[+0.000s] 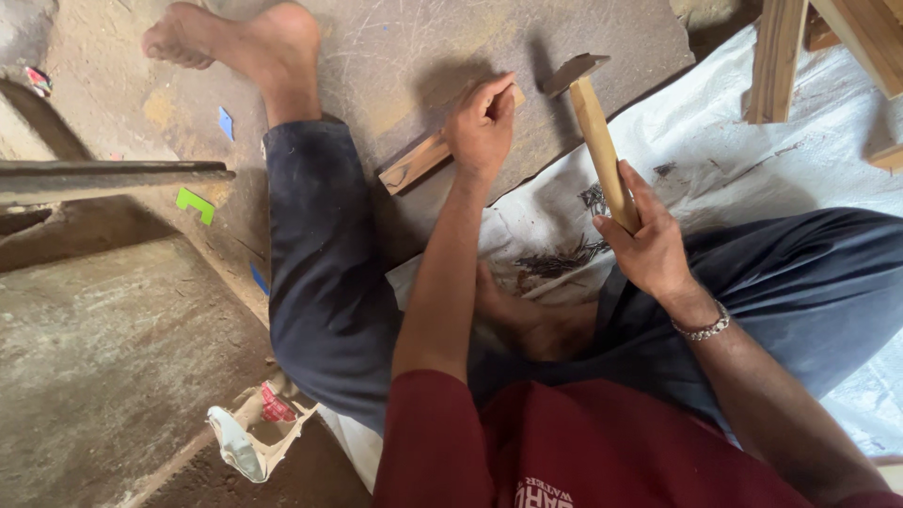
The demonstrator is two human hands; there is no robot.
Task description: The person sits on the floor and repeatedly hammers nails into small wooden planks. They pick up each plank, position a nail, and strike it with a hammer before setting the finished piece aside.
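The left hand (482,127) covers the middle of the wood strip (414,165); only the strip's lower left end and a small corner at the upper right show. Whatever the fingertips pinch is too small to tell. The right hand (649,245) hides the lower end of the hammer (593,113) handle. The nails (564,256) on the white sheet (752,160), centre of frame, are too small to count. The wooden frame (818,47), upper right, is cut by the top and right edges. The metal bar (113,179) is cut by the left edge. The right foot (536,325) is partly hidden behind the left forearm. The torn wrapper (249,433), lower left, is crumpled; its contents cannot be told.
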